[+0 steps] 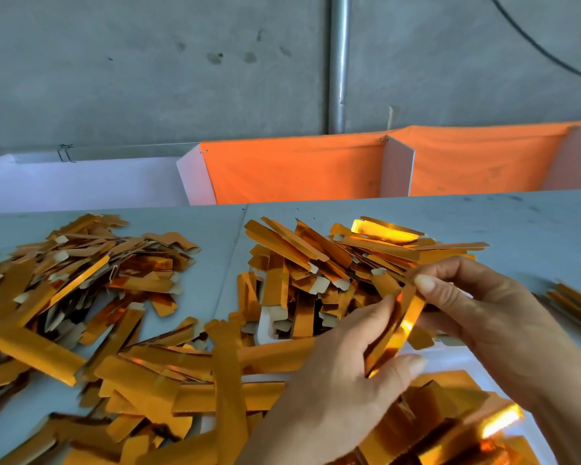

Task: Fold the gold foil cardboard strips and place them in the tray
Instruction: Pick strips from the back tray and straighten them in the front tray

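Both hands hold one gold foil cardboard strip (404,325) above the table, tilted from lower left to upper right. My left hand (336,380) pinches its lower part between thumb and fingers. My right hand (483,317) grips its upper end with the thumb on top. Loose gold strips lie in a heap on the left (81,283), another heap behind the hands (316,263), and more spread along the near edge (168,380). A white tray (450,360) with gold strips in it sits under my hands at the lower right, mostly hidden.
The pale grey table (534,229) runs to an orange cloth barrier (299,169) with white dividers at the back. A few more gold strips (577,303) lie at the right edge. A concrete wall and a metal pipe (338,62) stand behind.
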Demonstrator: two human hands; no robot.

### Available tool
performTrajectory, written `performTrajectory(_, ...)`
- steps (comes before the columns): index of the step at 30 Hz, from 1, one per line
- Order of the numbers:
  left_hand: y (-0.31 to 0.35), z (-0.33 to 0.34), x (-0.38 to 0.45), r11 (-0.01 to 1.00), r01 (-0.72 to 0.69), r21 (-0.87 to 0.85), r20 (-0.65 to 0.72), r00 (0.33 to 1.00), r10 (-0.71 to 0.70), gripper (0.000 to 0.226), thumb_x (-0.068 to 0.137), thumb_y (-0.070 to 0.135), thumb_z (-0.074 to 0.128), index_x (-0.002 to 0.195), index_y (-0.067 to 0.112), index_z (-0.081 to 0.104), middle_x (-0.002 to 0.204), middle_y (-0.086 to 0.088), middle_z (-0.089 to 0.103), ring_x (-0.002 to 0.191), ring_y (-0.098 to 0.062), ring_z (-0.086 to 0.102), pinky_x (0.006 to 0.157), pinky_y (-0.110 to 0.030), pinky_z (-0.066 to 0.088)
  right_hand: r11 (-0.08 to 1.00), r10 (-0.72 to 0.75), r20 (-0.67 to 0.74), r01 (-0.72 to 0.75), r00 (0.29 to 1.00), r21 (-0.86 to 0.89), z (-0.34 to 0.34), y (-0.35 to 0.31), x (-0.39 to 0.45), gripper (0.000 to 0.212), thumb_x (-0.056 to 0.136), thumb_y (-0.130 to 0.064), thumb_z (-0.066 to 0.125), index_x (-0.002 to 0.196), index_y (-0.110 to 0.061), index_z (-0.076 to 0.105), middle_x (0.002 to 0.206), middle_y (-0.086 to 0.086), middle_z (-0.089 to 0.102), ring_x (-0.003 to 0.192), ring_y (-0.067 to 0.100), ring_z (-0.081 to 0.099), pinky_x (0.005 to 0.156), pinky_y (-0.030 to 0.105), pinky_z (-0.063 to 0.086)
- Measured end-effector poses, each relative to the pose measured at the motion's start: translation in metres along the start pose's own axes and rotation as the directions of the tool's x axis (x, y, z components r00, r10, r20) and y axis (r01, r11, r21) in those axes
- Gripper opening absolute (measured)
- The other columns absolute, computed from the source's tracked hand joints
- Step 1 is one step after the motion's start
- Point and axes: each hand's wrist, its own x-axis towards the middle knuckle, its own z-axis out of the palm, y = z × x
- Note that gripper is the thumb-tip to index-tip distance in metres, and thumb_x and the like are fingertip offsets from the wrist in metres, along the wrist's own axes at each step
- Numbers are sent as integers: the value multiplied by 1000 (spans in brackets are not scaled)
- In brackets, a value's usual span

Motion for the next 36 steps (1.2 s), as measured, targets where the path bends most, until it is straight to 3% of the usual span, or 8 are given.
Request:
performTrajectory(5, -5, 6, 2, 994, -22, 108, -57, 998, 28, 48, 96, 49, 36, 141, 51, 21, 115, 47, 37, 107, 29, 29, 88, 0, 26, 1000, -1, -37, 0, 999, -5, 1, 2, 0, 14, 72, -31, 68, 77, -18, 70, 80, 7, 73, 75, 20, 73, 63, 18, 56)
performTrajectory(9, -4, 10, 3, 997, 27, 66, -92, 996, -21, 54, 86, 59, 26, 139, 54, 22, 124, 33, 42, 100, 26, 33, 83, -4, 29, 996, 20, 60, -25, 998, 83, -4, -2, 0, 58, 51, -55, 87, 96, -23, 71, 94, 9, 73, 88, 24, 72, 69, 23, 57)
performTrajectory(12, -4, 9, 2, 998, 68, 12, -88, 994, -67, 57, 82, 61, 27, 139, 54, 26, 128, 31, 40, 105, 22, 37, 88, -3, 31, 997, 25, 119, -33, 993, 68, -7, -1, 1, 71, 44, -55, 89, 105, -25, 70, 106, 9, 72, 97, 27, 70, 77, 27, 58)
performTrajectory(18, -2, 2, 0, 983, 104, -153, -102, 987, -121, 26, 88, 51, 43, 106, 71, 45, 107, 27, 64, 95, 11, 55, 79, -4, 43, 1000, 9, 130, -6, 991, -25, -9, -3, 2, 70, 48, -64, 84, 104, -26, 70, 99, 2, 72, 89, 18, 70, 69, 22, 56)
performTrajectory(22, -2, -4, -3, 938, 133, -320, -12, 989, -144, 26, 89, 48, 45, 111, 54, 59, 96, 17, 70, 74, 2, 57, 76, -13, 48, 998, 11, 164, -1, 986, -65, -18, -7, 1, 64, 48, -64, 85, 87, -15, 70, 71, 9, 58, 63, 20, 55, 55, 21, 49)
performTrajectory(25, -1, -8, -4, 893, 170, -416, 34, 985, -171, 30, 88, 44, 46, 110, 40, 66, 88, 6, 71, 67, -3, 54, 66, -16, 46, 998, 28, 207, -17, 978, -56, -20, -7, 0, 62, 51, -59, 87, 80, -8, 67, 69, 12, 60, 61, 21, 58, 56, 22, 50)
performTrajectory(30, -4, -9, -3, 948, 139, -286, 40, 990, -133, 25, 87, 57, 43, 105, 58, 60, 97, 14, 71, 78, -3, 64, 86, -28, 54, 995, 39, 179, -21, 983, -99, -16, -7, 0, 65, 47, -66, 84, 78, -11, 69, 68, 11, 64, 62, 21, 63, 60, 22, 52)
performTrajectory(36, -6, -7, -2, 959, 96, -266, -43, 993, -112, 23, 86, 50, 49, 105, 54, 61, 90, 10, 72, 65, -3, 60, 80, -22, 51, 992, 16, 172, 5, 985, -124, -12, -7, 0, 59, 49, -64, 81, 75, -12, 70, 65, 6, 60, 57, 16, 58, 57, 19, 50)
